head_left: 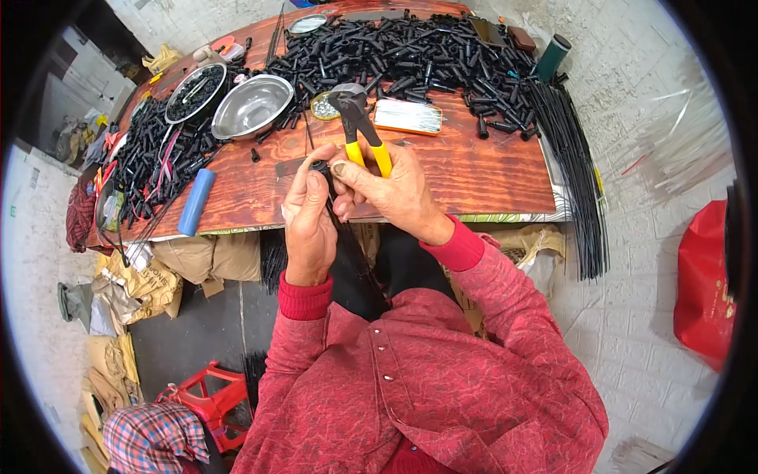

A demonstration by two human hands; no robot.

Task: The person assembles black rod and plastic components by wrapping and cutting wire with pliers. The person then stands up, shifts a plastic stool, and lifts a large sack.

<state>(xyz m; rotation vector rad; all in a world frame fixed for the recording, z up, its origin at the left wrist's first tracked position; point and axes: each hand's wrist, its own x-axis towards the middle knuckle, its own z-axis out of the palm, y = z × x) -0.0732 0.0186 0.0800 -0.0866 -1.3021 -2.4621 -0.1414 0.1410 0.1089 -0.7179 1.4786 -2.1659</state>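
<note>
My right hand point(395, 186) is closed around the yellow handles of the pliers point(369, 138), whose dark head points up and away from me. Its thumb and fingertips also meet a small black part point(321, 167). On the other side of that part, my left hand point(310, 209) pinches it between thumb and fingers. Thin dark rods point(351, 253) hang below the hands toward my lap. Just beyond the pliers, an orange-rimmed tray point(408, 117) holds thin pale pieces, and a small round dish point(324, 106) stands beside it.
Black tubular parts point(387, 55) are heaped across the back of the wooden table point(474, 174). Two metal bowls point(253, 107) point(196, 93), a blue cylinder point(196, 202) and another black pile lie left. A green bottle point(554, 57) and long black rods point(574, 174) are right.
</note>
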